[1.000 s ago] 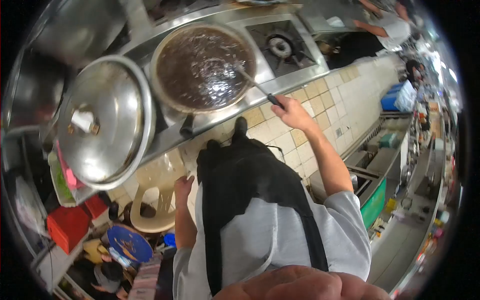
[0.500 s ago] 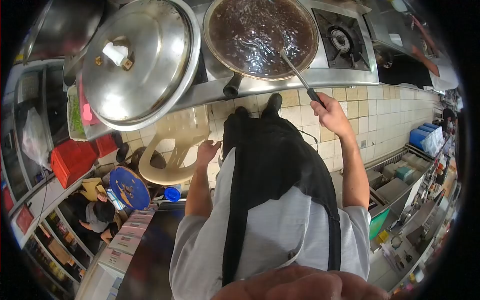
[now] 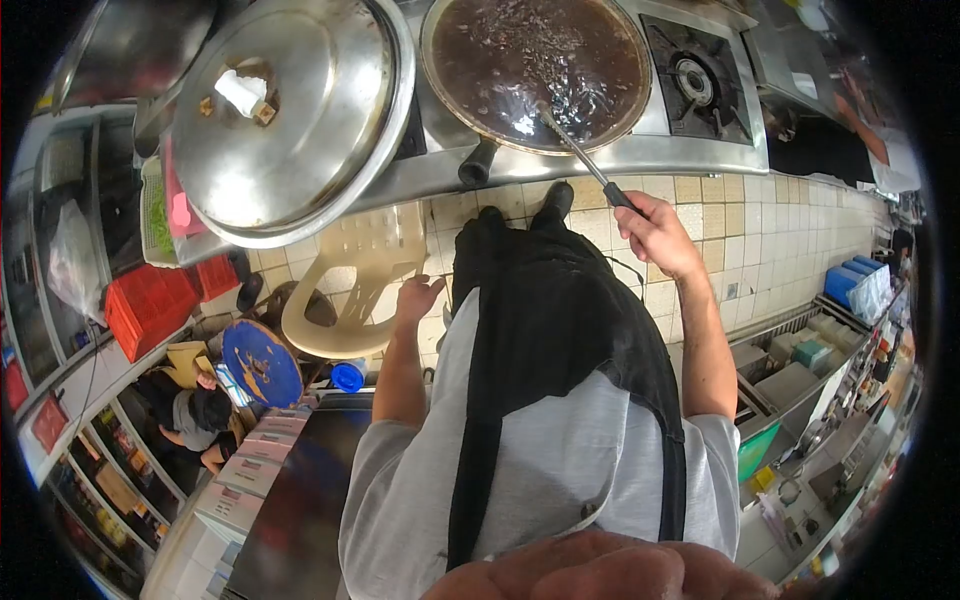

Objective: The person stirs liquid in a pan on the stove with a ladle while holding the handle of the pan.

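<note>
Two risks, I judge: a hard sweep slopping dark liquid (image 3: 590,60), the apron (image 3: 560,330) snagging the jutting pan handle (image 3: 479,162) | right hand (image 3: 657,236), fingers clamped on utensil (image 3: 582,157), tip sunk in the pan (image 3: 520,149) | left hand (image 3: 416,299) empty, thumb apart

Smooth, glossy metal is shown by the domed lid (image 3: 310,110); the shaft of the long-handled utensil (image 3: 578,153) is made of metal, its grip (image 3: 621,198) finished in matt black; light is mirrored by the glossy brown liquid (image 3: 540,60); the apron (image 3: 570,320) is cut from matt cloth; the armchair (image 3: 375,240) is moulded in smooth plastic
</note>
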Tool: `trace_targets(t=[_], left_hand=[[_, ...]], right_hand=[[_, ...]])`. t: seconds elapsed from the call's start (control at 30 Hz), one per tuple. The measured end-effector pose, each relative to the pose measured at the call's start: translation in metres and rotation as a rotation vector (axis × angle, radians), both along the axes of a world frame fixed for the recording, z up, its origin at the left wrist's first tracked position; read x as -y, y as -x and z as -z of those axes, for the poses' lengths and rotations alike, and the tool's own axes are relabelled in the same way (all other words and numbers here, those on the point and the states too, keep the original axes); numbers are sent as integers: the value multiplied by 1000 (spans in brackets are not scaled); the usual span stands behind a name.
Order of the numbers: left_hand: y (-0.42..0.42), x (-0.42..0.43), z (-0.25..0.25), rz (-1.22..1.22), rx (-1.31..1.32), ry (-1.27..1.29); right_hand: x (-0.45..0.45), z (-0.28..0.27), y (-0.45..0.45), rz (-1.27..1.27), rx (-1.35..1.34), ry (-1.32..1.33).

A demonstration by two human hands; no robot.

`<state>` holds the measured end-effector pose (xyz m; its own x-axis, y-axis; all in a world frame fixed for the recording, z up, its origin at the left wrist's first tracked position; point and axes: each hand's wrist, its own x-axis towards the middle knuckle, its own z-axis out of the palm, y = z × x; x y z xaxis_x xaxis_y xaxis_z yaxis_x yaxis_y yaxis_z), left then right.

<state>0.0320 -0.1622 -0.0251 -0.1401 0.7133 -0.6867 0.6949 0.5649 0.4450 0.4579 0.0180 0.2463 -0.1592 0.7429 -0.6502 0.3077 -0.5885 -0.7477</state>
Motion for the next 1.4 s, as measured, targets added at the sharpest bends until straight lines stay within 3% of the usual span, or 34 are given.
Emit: trace_targets(t=[0.5,0.83,1.17,1.4], left_hand=[[5,9,13,-44,-15,44],[4,2,8,62,-36,11],[9,9,13,-14,-18,2],[7,12,11,-54,-34,27]], right_hand=[[2,-10,4,143,-207,36],[-5,-9,-13,292,-29,-215],[-42,7,-24,356,153,-389],[-65,21,-20,101,321,-367]])
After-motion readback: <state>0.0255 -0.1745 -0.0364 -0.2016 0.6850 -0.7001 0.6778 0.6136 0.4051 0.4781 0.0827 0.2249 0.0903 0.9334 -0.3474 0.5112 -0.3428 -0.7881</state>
